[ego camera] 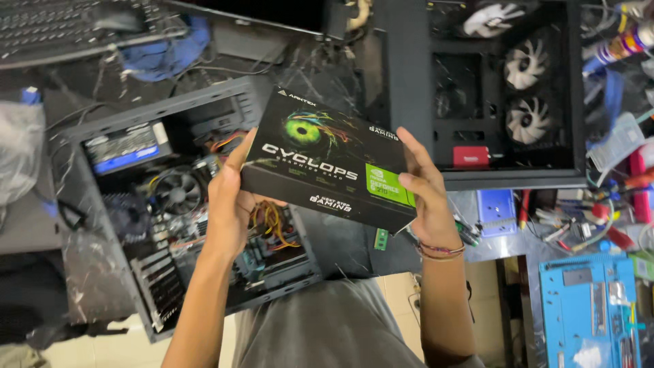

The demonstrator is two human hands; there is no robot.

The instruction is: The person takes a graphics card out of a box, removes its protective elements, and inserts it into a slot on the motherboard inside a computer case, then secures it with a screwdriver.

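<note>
I hold a black rectangular box (pixel 320 160) with a green swirl picture and a green corner patch up in front of me, tilted down to the right. My left hand (pixel 230 204) grips its left end, thumb on the top edge. My right hand (pixel 426 187) grips its right end, fingers over the front face; a beaded bracelet sits on that wrist. Below the box lies an opened grey computer case (pixel 170 204) with a round cooler fan, cables and a power supply showing.
A second black computer case (pixel 504 88) with three white fans lies at the upper right. A keyboard (pixel 61 24) sits at the top left. Tools, spray cans and a blue work mat (pixel 586 307) crowd the right side. A plastic bag (pixel 17 150) lies at left.
</note>
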